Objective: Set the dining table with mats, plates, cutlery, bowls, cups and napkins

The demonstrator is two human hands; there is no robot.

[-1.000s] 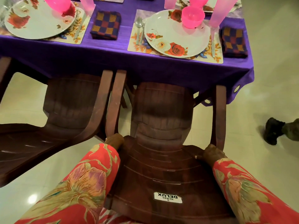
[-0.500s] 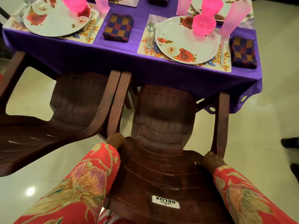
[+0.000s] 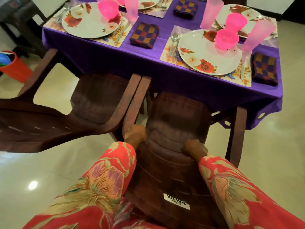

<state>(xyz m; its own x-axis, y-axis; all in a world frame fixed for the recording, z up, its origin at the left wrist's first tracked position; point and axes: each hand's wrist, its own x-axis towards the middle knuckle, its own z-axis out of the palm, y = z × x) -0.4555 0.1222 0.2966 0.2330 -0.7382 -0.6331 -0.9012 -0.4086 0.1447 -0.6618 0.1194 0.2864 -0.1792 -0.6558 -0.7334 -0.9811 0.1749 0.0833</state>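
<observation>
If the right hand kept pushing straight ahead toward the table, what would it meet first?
Probably the hanging edge of the purple tablecloth, above the chair seat. The right hand grips the chair back, so the chair leads. Depth is unclear.

Under both my hands the chair [image 3: 173,146] I grip is dark brown moulded plastic, ribbed and dully shiny, with a glossy label near my wrists. Beyond my grip, the tablecloth [image 3: 189,83] is purple cloth with a soft sheen. The plate [image 3: 209,53] looks smooth and glossy, the bowl [image 3: 227,39] translucent pink plastic, the spoon [image 3: 174,40] polished metal, the napkin [image 3: 264,69] matt woven cloth. The floor [image 3: 49,171] is glossy tile.
</observation>
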